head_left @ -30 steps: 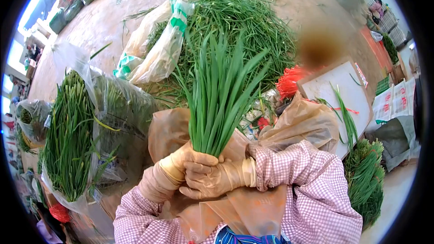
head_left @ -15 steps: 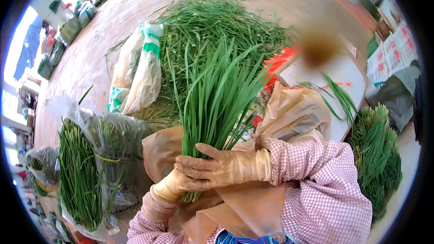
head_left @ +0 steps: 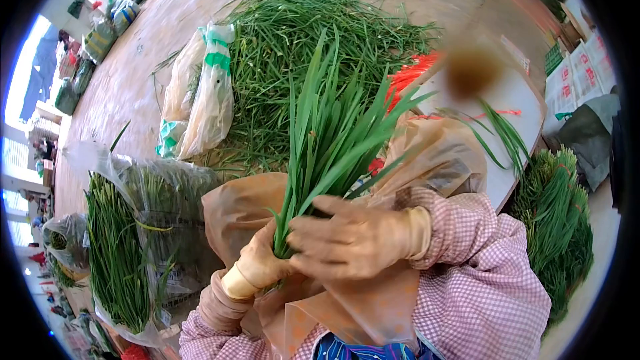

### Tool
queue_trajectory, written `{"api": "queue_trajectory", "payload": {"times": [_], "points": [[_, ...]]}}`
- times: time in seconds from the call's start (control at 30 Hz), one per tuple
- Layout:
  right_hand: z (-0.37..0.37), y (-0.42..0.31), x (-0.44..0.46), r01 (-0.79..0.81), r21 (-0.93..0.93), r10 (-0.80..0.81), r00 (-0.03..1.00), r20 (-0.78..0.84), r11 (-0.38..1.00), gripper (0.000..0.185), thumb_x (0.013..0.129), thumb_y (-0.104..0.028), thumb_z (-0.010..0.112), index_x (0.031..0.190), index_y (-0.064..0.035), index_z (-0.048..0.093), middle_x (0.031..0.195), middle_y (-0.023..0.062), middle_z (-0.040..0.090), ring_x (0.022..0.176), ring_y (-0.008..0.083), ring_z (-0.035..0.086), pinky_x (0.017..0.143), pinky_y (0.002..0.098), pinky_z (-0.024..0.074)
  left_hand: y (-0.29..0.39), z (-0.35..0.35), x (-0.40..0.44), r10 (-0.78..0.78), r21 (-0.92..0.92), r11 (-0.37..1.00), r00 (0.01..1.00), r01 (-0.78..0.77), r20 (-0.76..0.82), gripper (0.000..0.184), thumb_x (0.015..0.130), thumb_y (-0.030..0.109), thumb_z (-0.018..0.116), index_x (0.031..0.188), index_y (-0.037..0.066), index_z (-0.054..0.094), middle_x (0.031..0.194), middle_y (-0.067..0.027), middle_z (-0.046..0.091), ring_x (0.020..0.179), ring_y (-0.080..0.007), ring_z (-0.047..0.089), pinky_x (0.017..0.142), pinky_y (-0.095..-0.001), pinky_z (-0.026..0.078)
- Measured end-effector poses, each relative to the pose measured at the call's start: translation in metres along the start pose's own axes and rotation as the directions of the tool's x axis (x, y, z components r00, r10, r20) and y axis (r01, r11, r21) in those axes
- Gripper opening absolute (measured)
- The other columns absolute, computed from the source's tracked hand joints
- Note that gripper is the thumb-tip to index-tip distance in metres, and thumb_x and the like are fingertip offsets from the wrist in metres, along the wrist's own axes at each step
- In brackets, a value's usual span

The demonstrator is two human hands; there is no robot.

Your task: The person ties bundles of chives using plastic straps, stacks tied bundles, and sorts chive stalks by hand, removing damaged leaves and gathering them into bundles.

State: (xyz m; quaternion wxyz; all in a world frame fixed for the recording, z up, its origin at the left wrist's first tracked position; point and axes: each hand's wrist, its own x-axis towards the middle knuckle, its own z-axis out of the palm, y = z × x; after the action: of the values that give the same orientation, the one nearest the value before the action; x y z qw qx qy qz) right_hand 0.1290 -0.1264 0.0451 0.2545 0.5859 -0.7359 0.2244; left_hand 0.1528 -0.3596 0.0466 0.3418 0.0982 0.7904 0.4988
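Observation:
A bunch of garlic chives [head_left: 327, 140] stands in front of me, its long green leaves fanning up and to the right. My left hand [head_left: 263, 257], in a tan rubber glove, is closed round the lower stems. Across the front of the bunch lies my gloved right hand [head_left: 357, 237], its fingers stretched out and slightly blurred against the stems. The two hands overlap near the stem ends, which are mostly hidden. Beneath them a brown plastic apron [head_left: 373, 300] covers my lap.
A large heap of loose green leaves [head_left: 320, 33] lies on the floor ahead, beside rolled plastic bags [head_left: 210, 93]. Bagged chives [head_left: 117, 253] stand at the left. A white board [head_left: 500, 120] with a few leaves and red ties [head_left: 413, 73] is at the right, near stacked bunches [head_left: 553, 220].
The chives lean further right, with their leaves less evenly spread. My right hand has shifted right and its fingers have moved across the stems. My left hand still grips the bunch.

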Motion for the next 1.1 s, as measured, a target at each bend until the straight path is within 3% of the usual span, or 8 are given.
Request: {"api": "queue_trajectory", "payload": {"times": [0.07,0.2,0.27,0.3,0.37,0.83,0.9,1.1], "points": [[-0.018,0.009,-0.001,-0.136,0.062,0.141,0.986,-0.087,0.989,0.027,0.079,-0.011,0.06,0.106,-0.0055,0.064,0.107,0.0113,0.065,0.094,0.0262,0.064,0.086,0.044,0.0501,-0.019,-0.004,-0.001,-0.132,-0.185,0.975,0.991,0.124,-0.031,0.072,0.063,0.01,0.075,0.13,0.006,0.048,0.105,-0.0102,0.065,0.097,-0.0191,0.061,0.085,-0.0309,0.048],[-0.029,0.028,0.006,-0.39,0.434,0.494,0.855,-0.155,0.812,0.024,0.081,-0.006,0.064,0.104,-0.0017,0.064,0.089,0.0071,0.065,0.075,0.0176,0.063,0.07,0.0322,0.0522,-0.027,-0.005,-0.006,-0.092,-0.087,0.993,0.991,0.085,-0.092,0.074,0.064,0.016,0.073,0.132,0.006,0.046,0.105,-0.0136,0.064,0.098,-0.0252,0.062,0.086,-0.0343,0.047],[-0.03,0.03,0.016,-0.499,0.695,0.782,0.605,-0.149,0.518,0.023,0.085,-0.001,0.064,0.108,0.0017,0.062,0.079,0.0042,0.064,0.066,0.0101,0.059,0.061,0.023,0.0493,-0.03,-0.003,-0.01,-0.097,-0.109,0.99,0.989,0.085,-0.111,0.073,0.064,0.016,0.072,0.132,0.006,0.046,0.105,-0.0146,0.064,0.098,-0.0265,0.062,0.086,-0.0344,0.047],[-0.03,0.033,0.021,-0.501,0.696,0.782,0.607,-0.141,0.515,0.023,0.085,-0.001,0.064,0.108,0.0017,0.062,0.079,0.0042,0.064,0.066,0.0101,0.059,0.061,0.023,0.0493,-0.031,-0.002,-0.011,-0.099,-0.128,0.988,0.987,0.083,-0.124,0.073,0.065,0.016,0.071,0.132,0.006,0.046,0.104,-0.0156,0.065,0.098,-0.0278,0.062,0.086,-0.0345,0.047],[-0.03,0.043,0.033,-0.611,0.775,0.896,0.421,0.145,0.161,0.025,0.088,-0.004,0.062,0.113,0.0026,0.059,0.08,0.0046,0.063,0.068,0.0066,0.056,0.062,0.0206,0.048,-0.019,-0.003,-0.013,-0.116,-0.084,0.991,0.985,0.106,-0.125,0.066,0.068,0.016,0.074,0.128,0.003,0.049,0.108,-0.0113,0.063,0.099,-0.0211,0.06,0.086,-0.0323,0.047],[-0.002,0.064,0.045,-0.598,0.739,0.754,0.32,0.574,-0.31,0.023,0.085,-0.014,0.07,0.101,0.0004,0.061,0.068,-0.0002,0.059,0.048,0.0046,0.047,0.045,0.0194,0.0377,-0.019,-0.003,-0.017,-0.186,0.016,0.982,0.971,0.191,-0.153,0.058,0.075,0.014,0.074,0.127,0.003,0.052,0.116,-0.0087,0.063,0.104,-0.015,0.059,0.089,-0.0303,0.047],[0.0,0.064,0.043,-0.596,0.744,0.76,0.321,0.565,-0.301,0.021,0.085,-0.014,0.069,0.098,-0.0001,0.061,0.067,0.0001,0.059,0.047,0.005,0.047,0.043,0.0197,0.037,-0.029,-0.001,-0.015,-0.096,0.05,0.993,0.973,0.109,-0.21,0.073,0.063,0.015,0.069,0.132,0.007,0.045,0.098,-0.0166,0.066,0.093,-0.0327,0.064,0.081,-0.0383,0.049],[-0.001,0.058,0.032,-0.519,0.738,0.729,0.281,0.625,-0.432,0.013,0.087,-0.015,0.066,0.086,-0.0023,0.062,0.06,0.0007,0.056,0.046,0.0062,0.049,0.04,0.0202,0.0346,-0.003,-0.002,-0.02,-0.143,0.194,0.956,0.93,0.218,-0.339,0.073,0.065,0.018,0.071,0.132,0.007,0.043,0.092,-0.021,0.066,0.089,-0.0377,0.064,0.077,-0.0419,0.05]]}}
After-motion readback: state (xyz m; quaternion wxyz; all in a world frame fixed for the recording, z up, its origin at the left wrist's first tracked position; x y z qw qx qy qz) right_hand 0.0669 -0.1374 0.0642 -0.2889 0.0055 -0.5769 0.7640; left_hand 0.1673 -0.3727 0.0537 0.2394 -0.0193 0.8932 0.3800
